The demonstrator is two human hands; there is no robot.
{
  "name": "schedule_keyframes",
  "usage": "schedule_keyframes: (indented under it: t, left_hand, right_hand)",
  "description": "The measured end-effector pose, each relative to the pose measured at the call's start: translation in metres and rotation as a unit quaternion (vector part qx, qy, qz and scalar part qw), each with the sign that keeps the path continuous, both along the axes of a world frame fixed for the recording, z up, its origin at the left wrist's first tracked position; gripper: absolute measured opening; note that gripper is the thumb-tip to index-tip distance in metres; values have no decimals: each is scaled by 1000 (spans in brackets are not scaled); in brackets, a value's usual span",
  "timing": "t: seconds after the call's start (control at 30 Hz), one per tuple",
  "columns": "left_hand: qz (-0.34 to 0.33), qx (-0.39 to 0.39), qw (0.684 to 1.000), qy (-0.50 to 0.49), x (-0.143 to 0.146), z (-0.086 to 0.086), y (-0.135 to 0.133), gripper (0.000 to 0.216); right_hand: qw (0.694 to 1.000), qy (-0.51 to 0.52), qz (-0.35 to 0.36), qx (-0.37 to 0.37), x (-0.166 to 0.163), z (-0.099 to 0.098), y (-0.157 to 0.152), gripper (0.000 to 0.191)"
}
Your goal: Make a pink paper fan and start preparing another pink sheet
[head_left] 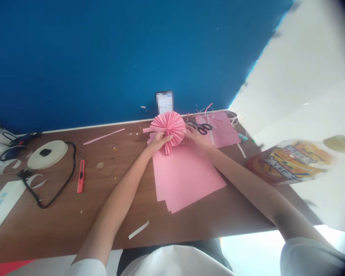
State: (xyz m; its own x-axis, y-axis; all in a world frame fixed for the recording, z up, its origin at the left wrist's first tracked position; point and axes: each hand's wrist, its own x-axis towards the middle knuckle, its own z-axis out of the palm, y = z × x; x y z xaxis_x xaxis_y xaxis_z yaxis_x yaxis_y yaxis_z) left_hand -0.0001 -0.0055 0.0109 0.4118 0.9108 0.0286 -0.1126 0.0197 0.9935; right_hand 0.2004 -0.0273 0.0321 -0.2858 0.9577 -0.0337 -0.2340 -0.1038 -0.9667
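Observation:
A pink pleated paper fan (pixel 169 126), spread into a near-round rosette, is held up over the brown table (pixel 60 214). My left hand (pixel 158 140) grips its lower left edge with fingers closed. My right hand (pixel 193 137) pinches its right edge. Under both hands lies a stack of pink paper sheets (pixel 184 178). Black-handled scissors (pixel 201 127) rest just right of the fan on another pink sheet (pixel 222 130).
A red utility knife (pixel 81 176) lies at the left, beside a white tape roll (pixel 47 153) and a black cable (pixel 57 189). Paper strips (pixel 104 136) and scraps litter the table. A colourful printed bag (pixel 290 161) sits at the right edge. A blue wall (pixel 117 53) stands behind.

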Motion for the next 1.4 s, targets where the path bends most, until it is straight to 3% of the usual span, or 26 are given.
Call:
schedule_keyframes:
  t: [0.1,0.3,0.47,0.73,1.07,1.4]
  left_hand:
    - [4,0,1000,-4,0,0,0,42]
    - [-7,-9,1000,28,0,-2,0,39]
    - [-10,-23,999,28,0,-1,-1,38]
    - [-14,-32,998,43,-1,3,-2,38]
    - [-3,-40,999,32,0,2,-3,36]
    - [-6,-37,999,23,-3,3,-4,35]
  right_hand:
    - [1000,-7,8,-4,-3,-1,-3,60]
    - [996,-57,-55,27,2,-10,3,49]
    - [996,-43,-56,47,3,-10,5,54]
    - [982,-108,-119,99,5,-7,6,56]
    - [990,-59,-112,66,4,-3,5,56]
    - [992,-16,-115,-41,-1,13,-5,56]
